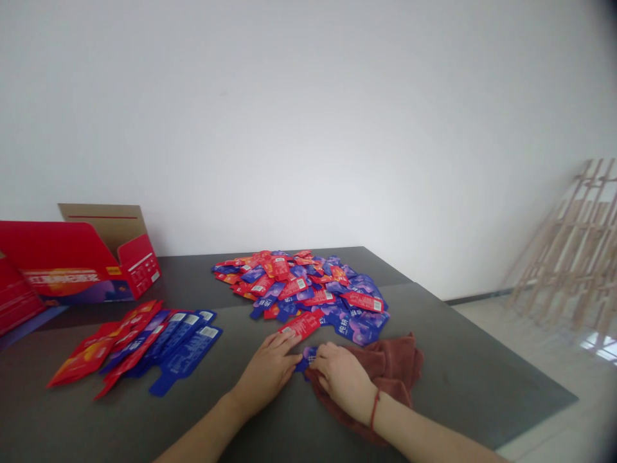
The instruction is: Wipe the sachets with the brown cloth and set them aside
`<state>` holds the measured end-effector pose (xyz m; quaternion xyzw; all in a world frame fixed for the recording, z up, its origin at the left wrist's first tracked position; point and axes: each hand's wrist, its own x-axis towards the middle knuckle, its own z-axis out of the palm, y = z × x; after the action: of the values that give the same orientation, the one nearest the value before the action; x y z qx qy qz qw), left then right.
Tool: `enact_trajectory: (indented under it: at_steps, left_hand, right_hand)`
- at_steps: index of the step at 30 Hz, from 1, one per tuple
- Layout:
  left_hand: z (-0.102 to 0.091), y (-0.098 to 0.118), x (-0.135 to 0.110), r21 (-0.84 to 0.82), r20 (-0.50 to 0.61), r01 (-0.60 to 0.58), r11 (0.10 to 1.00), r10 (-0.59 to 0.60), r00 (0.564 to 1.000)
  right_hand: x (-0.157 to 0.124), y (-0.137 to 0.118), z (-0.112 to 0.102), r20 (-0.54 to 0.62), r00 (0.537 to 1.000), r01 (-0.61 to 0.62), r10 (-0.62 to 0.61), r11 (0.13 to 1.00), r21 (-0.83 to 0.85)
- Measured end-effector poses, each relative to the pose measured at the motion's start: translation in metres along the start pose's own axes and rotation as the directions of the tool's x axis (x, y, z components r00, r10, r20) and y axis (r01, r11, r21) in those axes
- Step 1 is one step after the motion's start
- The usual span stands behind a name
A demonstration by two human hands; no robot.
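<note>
A heap of red and blue sachets point(308, 286) lies in the middle of the dark table point(457, 373). My left hand point(267, 372) rests flat by the heap's near edge, its fingertips on a red sachet point(301, 325). My right hand point(342, 379) lies on a dark red cloth point(390, 363), thumb and fingers pinched on a small blue sachet point(308, 355) that sits between the two hands. A red string is round my right wrist.
A fanned row of red and blue sachets point(144, 344) lies at the left. Behind it stands an open red carton point(77, 267) with a brown flap. Wooden frames point(573, 251) lean against the wall at the right, beyond the table's edge.
</note>
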<state>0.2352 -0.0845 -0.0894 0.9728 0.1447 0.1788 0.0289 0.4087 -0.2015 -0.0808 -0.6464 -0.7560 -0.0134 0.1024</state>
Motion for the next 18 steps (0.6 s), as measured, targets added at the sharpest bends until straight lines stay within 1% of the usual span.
enact_trajectory:
  at_steps: [2,5,8,11,14,16,18]
  left_hand:
    - [-0.001,0.001,0.0,0.002,0.013,0.005,1.0,-0.005,1.0]
    - [-0.003,0.002,0.002,-0.019,0.01,0.01,1.0,-0.009,1.0]
    - [-0.004,0.002,0.004,-0.052,0.003,0.024,0.998,-0.024,1.0]
    - [-0.002,0.001,0.004,-0.072,-0.006,0.041,0.997,-0.042,0.999]
    - [0.003,-0.001,0.002,-0.086,-0.043,0.067,0.994,-0.071,0.997]
    - [0.007,-0.002,0.001,-0.1,-0.067,0.075,0.992,-0.082,0.994]
    - [0.009,-0.002,0.0,-0.11,-0.076,0.069,0.992,-0.078,0.994]
  right_hand:
    - [-0.008,0.006,0.001,-0.023,0.999,-0.026,0.025,1.0,0.0]
    - [-0.017,0.015,-0.003,-0.081,0.989,-0.118,0.12,0.993,0.028]
    - [-0.013,0.016,-0.012,-0.141,0.971,-0.183,0.192,0.981,0.068]
    - [0.006,0.005,-0.012,-0.159,0.972,-0.176,0.175,0.984,0.01]
    - [0.026,-0.012,0.0,-0.108,0.985,-0.145,0.135,0.986,-0.087]
    - [0.033,-0.021,0.008,-0.081,0.992,-0.109,0.101,0.988,-0.105]
    - [0.033,-0.023,0.011,-0.067,0.996,-0.068,0.062,0.993,-0.1]
